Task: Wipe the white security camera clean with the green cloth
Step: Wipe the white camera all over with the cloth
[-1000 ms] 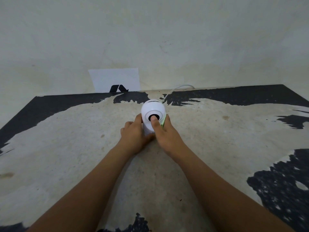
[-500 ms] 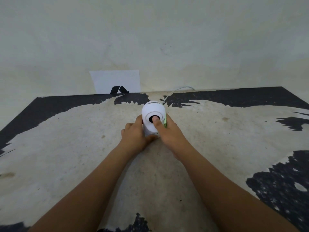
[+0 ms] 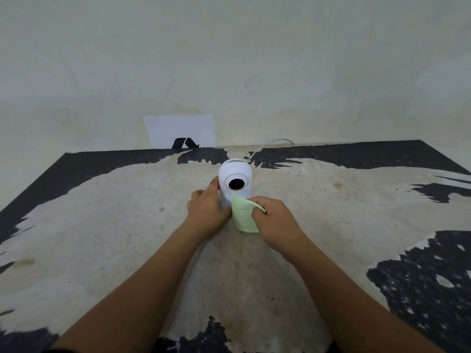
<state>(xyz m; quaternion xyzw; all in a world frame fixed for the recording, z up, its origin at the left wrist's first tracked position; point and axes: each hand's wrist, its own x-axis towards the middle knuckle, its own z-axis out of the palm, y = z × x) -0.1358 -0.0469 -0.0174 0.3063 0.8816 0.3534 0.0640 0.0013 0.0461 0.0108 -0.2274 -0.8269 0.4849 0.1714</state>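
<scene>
Half a second ago my right forefinger was pressed on the lens with the cloth mostly hidden behind the hand; now my right hand [image 3: 276,220] has dropped down and toward me, off the lens, and the green cloth [image 3: 244,214] shows in full, pinched in that grip and hanging against the lower front of the white security camera [image 3: 235,180]. The dark lens is now uncovered. My left hand [image 3: 207,208] has stayed put, grip wrapped on the camera's left side and base, thumb up along the body. The camera stands upright on the table [image 3: 127,238], centre and toward the far edge, same spot as before. Whether the cloth's lower corner touches the table or hangs just above it I can't tell from this angle. Count: one camera, one cloth, two hands, one white cable [image 3: 270,144] running from behind the camera to the wall, one white sheet of paper [image 3: 179,131] with a black mark leaning on the wall behind the table's far edge. The table has a worn pale top with black patches.
</scene>
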